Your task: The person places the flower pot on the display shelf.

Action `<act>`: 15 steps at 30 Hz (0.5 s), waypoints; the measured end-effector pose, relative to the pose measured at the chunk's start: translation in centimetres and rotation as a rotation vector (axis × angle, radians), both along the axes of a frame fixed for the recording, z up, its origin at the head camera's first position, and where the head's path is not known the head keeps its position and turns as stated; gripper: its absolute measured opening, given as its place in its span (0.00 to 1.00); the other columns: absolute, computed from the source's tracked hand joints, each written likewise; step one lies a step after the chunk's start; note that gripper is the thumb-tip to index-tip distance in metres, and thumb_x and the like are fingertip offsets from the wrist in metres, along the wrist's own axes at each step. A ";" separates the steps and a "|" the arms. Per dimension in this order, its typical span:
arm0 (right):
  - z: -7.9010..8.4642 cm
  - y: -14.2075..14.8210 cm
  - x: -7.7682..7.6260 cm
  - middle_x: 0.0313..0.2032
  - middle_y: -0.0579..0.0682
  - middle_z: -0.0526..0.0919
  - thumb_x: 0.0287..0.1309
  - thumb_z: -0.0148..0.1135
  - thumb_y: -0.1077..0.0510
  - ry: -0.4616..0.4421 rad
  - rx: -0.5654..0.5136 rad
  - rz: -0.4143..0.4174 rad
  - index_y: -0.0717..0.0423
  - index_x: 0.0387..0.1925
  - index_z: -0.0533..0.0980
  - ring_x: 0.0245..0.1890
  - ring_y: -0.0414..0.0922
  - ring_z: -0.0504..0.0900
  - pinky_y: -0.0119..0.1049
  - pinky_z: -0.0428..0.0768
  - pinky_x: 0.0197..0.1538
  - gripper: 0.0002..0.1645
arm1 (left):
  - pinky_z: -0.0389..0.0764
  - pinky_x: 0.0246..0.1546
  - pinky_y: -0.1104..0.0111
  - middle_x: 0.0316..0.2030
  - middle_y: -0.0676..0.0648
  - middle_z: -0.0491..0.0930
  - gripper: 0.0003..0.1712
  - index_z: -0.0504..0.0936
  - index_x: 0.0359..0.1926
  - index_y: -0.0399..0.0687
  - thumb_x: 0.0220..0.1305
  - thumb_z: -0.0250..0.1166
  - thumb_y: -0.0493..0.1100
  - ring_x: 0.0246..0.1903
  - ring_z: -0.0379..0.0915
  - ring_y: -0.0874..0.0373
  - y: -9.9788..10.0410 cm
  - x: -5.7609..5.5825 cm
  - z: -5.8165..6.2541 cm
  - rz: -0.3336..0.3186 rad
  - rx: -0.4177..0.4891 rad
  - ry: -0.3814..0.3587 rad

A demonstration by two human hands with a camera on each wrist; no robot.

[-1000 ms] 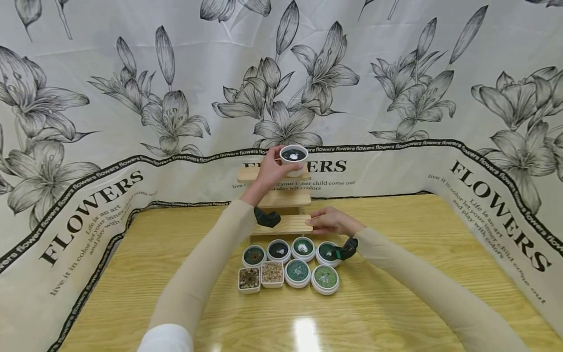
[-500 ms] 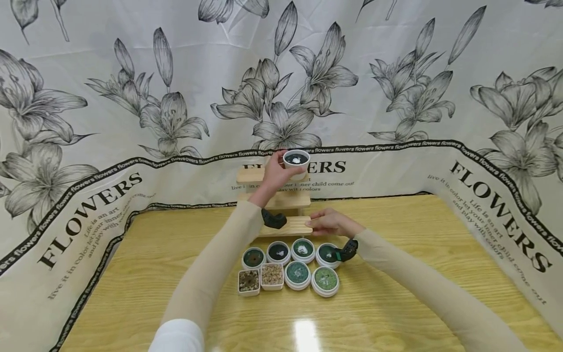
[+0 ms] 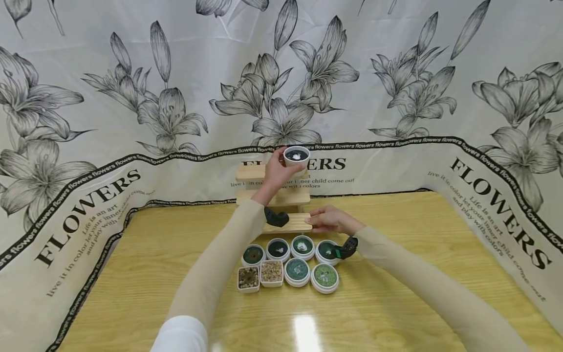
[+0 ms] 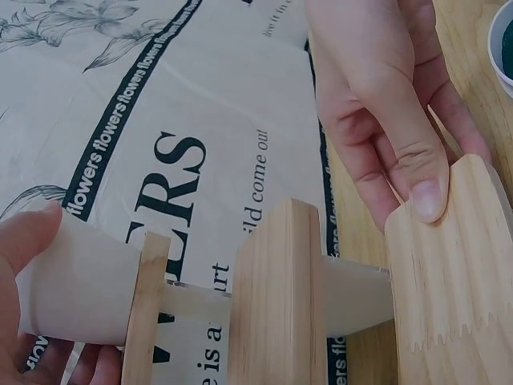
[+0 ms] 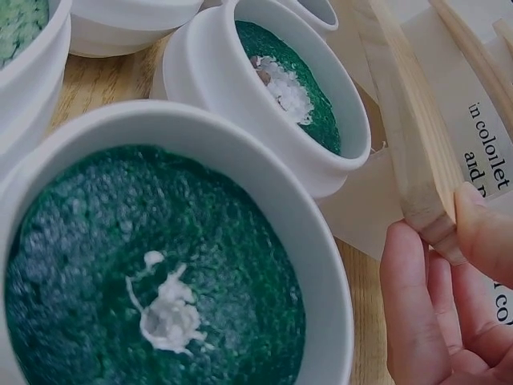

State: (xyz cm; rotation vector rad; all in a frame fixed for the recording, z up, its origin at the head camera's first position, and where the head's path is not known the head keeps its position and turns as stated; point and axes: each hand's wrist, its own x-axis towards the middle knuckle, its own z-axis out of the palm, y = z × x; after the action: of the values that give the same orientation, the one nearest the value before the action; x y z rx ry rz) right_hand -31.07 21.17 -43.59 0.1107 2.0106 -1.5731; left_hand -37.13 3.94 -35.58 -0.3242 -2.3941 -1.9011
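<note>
A pale wooden stand with three stepped shelves faces me in the head view. My left hand (image 3: 276, 172) grips a round white pot (image 3: 296, 155) with a dark filling and a white patch, at the right end of the top shelf (image 3: 250, 172). In the left wrist view the base of this pot (image 4: 80, 281) is right at the top board (image 4: 146, 313). My right hand (image 3: 332, 221) pinches the right end of the lowest shelf (image 3: 292, 223), thumb (image 4: 429, 196) on top and fingers underneath. The left forearm partly covers the lower shelves.
Two rows of pots stand close before the stand: round white ones with green fillings, such as the light green pot (image 3: 325, 276), and square ones with gravel (image 3: 271, 273). A round pot (image 3: 327, 251) lies beneath my right wrist. A flower-printed cloth (image 3: 396, 166) hangs behind.
My left hand has shifted slightly right with the white pot, then stayed nearly still over the last half second. My right hand keeps its hold on the lowest shelf.
</note>
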 end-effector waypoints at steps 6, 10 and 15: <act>0.2 0.0 -0.1 0.42 0.53 0.75 0.66 0.55 0.62 -0.011 0.011 0.007 0.72 0.69 0.54 0.29 0.36 0.80 0.28 0.84 0.42 0.36 | 0.78 0.56 0.63 0.58 0.40 0.72 0.44 0.62 0.68 0.41 0.53 0.73 0.39 0.57 0.71 0.48 0.2 0.0 0.0 0.004 0.034 0.009; 0.2 0.0 -0.1 0.41 0.53 0.76 0.66 0.55 0.62 -0.011 0.010 0.000 0.72 0.69 0.54 0.28 0.36 0.80 0.29 0.84 0.42 0.36 | 0.77 0.58 0.62 0.59 0.39 0.72 0.44 0.61 0.69 0.41 0.53 0.73 0.38 0.58 0.71 0.48 0.5 0.1 -0.1 0.018 0.045 0.012; 0.1 -0.1 0.0 0.40 0.54 0.77 0.65 0.56 0.63 -0.006 0.003 -0.004 0.73 0.68 0.55 0.28 0.36 0.81 0.28 0.84 0.41 0.36 | 0.76 0.59 0.62 0.59 0.39 0.72 0.45 0.61 0.69 0.41 0.53 0.73 0.38 0.58 0.71 0.48 0.7 0.1 -0.3 0.055 0.030 0.024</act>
State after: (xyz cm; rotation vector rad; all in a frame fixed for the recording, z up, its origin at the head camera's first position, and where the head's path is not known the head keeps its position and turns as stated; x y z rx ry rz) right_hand -31.11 21.04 -43.45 0.1201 2.0095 -1.5710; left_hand -36.98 4.64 -35.87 -0.2747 -2.3314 -1.8969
